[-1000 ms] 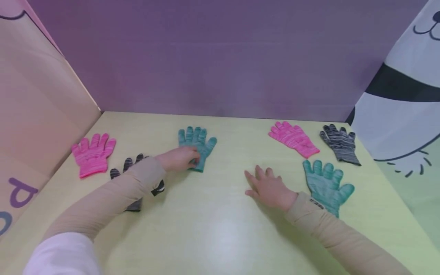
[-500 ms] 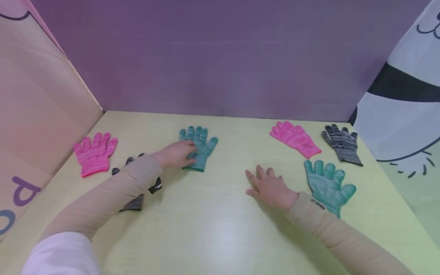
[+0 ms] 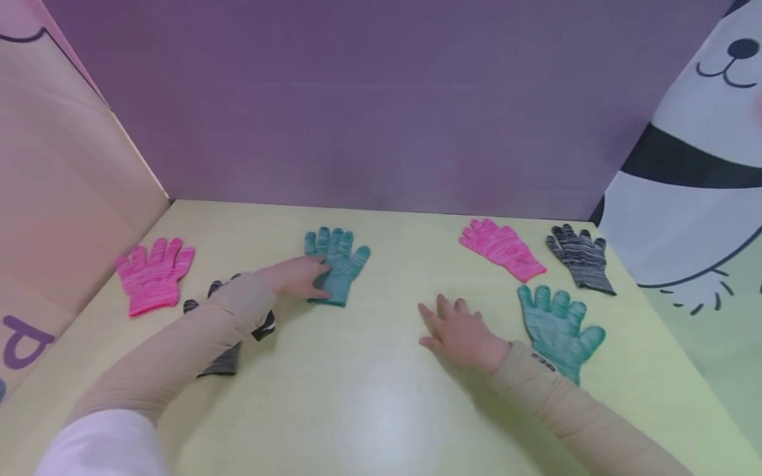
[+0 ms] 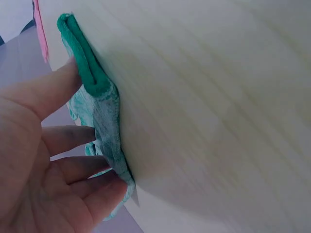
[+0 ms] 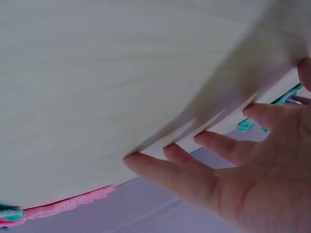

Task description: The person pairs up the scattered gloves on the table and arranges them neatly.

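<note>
My left hand [image 3: 293, 277] rests at the left side of a teal knitted glove [image 3: 340, 274] lying flat at the back middle of the table. In the left wrist view the thumb and outstretched fingers touch the glove's side near its folded green cuff [image 4: 90, 73]. My right hand [image 3: 464, 337] holds nothing. Its fingers are spread, with the fingertips on the bare tabletop in the right wrist view. Right of it lies a second teal glove [image 3: 558, 330], its cuff partly hidden by my sleeve.
A pink glove [image 3: 155, 281] lies far left. My left forearm covers much of a dark grey striped glove [image 3: 220, 362]. At the back right lie another pink glove [image 3: 506, 251] and another dark grey one [image 3: 582, 258]. A purple panel [image 3: 381, 119] borders the table's back edge.
My left hand has drawn back leftward from the teal glove's middle to its left side, and its fingers have straightened. The right hand and the gloves stay put; the head view has tilted slightly.
</note>
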Available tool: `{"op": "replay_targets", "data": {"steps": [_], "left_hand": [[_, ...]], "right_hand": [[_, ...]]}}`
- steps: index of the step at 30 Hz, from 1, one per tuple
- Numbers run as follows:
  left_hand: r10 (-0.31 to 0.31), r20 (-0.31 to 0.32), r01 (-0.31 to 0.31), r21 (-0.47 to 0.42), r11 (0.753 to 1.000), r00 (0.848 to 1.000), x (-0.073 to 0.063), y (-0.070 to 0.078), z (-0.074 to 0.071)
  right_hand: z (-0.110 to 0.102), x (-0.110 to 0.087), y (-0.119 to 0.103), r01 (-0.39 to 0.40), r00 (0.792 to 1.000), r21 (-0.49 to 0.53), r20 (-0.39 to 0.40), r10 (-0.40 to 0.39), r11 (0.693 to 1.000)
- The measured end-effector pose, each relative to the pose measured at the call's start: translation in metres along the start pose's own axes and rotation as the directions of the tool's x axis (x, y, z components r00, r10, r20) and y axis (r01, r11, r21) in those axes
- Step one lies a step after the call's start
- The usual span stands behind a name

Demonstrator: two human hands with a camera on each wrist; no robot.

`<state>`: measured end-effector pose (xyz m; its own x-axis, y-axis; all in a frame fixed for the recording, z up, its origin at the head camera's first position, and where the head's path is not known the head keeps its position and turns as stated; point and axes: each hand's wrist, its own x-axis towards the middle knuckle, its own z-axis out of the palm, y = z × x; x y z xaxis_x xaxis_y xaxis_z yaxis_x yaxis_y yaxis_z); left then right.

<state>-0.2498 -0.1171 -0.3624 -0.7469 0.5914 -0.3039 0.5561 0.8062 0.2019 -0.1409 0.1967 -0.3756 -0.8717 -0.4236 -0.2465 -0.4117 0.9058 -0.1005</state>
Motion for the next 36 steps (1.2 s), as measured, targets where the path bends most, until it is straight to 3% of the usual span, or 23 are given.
{"op": "replay_targets", "data": {"steps": [7, 15, 20, 27, 33, 36], "left_hand": [[0.015, -0.031, -0.015, 0.015, 1.000, 0.999, 0.001, 0.000, -0.001], [0.001, -0.043, 0.000, 0.026, 1.000, 0.999, 0.002, 0.003, -0.002], [0.000, -0.047, 0.002, 0.035, 0.999, 0.999, 0.006, 0.004, -0.002], [0.058, -0.062, -0.054, 0.053, 0.997, 0.996, 0.012, 0.009, 0.003], [0.022, -0.056, -0.019, 0.066, 0.998, 0.998, 0.009, 0.005, 0.004], [0.004, -0.049, -0.001, 0.066, 0.998, 0.999, 0.006, 0.004, 0.001]], "right_hand": [[-0.004, 0.000, 0.003, 0.016, 0.999, 0.054, 0.046, -0.018, 0.998], [-0.016, -0.001, 0.018, 0.070, 0.992, 0.213, 0.087, -0.090, 0.975], [-0.027, -0.005, 0.035, 0.073, 0.994, 0.291, 0.055, -0.093, 0.954], [-0.054, -0.027, 0.063, 0.083, 0.995, 0.260, -0.068, -0.068, 0.962], [-0.066, -0.037, 0.083, 0.034, 0.996, 0.183, -0.088, -0.018, 0.983], [-0.064, -0.039, 0.094, -0.031, 0.998, 0.147, -0.058, 0.040, 0.989]]}}
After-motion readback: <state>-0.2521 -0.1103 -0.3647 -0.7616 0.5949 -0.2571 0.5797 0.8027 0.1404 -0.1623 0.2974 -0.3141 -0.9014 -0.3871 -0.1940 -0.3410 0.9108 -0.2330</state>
